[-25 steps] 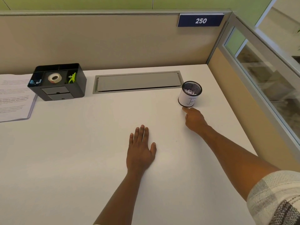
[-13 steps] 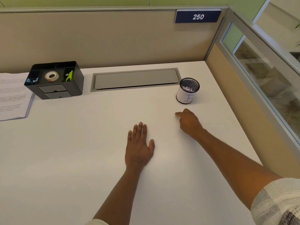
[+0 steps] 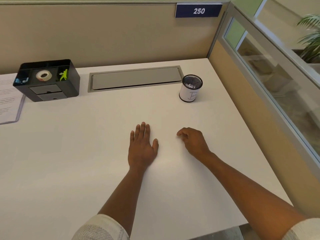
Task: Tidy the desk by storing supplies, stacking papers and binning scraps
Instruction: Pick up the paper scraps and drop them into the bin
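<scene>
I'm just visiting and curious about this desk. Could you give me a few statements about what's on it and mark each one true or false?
1. The roll of white tape sits in the black plastic desk organiser. True.
2. The black mesh cup with a white paper label lies tipped on its side. False: it stands upright, with white paper scraps inside.
3. The left hand lies flat on the white desk. True.
4. The right hand grips the cup. False: it holds nothing, its fingers loosely curled, well short of the cup.
5. The printed papers lie to the right of the organiser. False: they lie to its left.
</scene>
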Available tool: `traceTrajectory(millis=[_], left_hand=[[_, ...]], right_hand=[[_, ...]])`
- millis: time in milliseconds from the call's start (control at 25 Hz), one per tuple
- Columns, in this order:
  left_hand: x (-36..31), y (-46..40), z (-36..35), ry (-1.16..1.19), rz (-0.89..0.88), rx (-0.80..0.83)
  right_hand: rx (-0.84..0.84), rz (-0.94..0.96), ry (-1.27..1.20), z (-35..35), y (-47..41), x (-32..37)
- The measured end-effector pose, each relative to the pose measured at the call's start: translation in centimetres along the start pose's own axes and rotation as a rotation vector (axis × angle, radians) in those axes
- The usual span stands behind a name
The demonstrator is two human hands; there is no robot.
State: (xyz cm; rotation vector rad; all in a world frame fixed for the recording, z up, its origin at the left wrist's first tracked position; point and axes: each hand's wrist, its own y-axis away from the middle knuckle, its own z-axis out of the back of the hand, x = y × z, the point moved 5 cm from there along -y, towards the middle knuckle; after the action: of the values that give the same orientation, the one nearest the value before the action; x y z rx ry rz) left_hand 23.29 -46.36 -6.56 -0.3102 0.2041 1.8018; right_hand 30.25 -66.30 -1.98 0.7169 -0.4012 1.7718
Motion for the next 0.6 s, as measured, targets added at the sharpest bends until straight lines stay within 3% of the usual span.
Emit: traceTrajectory(millis=[200,440,600], left_hand=[[-0.1,0.0,0.1,0.004,-0.002,0.004],[-0.1,0.1,0.3,0.011,-0.001,-0.008],[-0.1,0.1,0.3,0.014,-0.002,0.000]], right_hand=[[-0.011,-0.027,0.030,0.8,-0.6,-0.3],[0.058,0.053,0.257,-1.1,-0.2,0.0],[0.007,-0.008,0.042,-1.2,-0.2,0.2]])
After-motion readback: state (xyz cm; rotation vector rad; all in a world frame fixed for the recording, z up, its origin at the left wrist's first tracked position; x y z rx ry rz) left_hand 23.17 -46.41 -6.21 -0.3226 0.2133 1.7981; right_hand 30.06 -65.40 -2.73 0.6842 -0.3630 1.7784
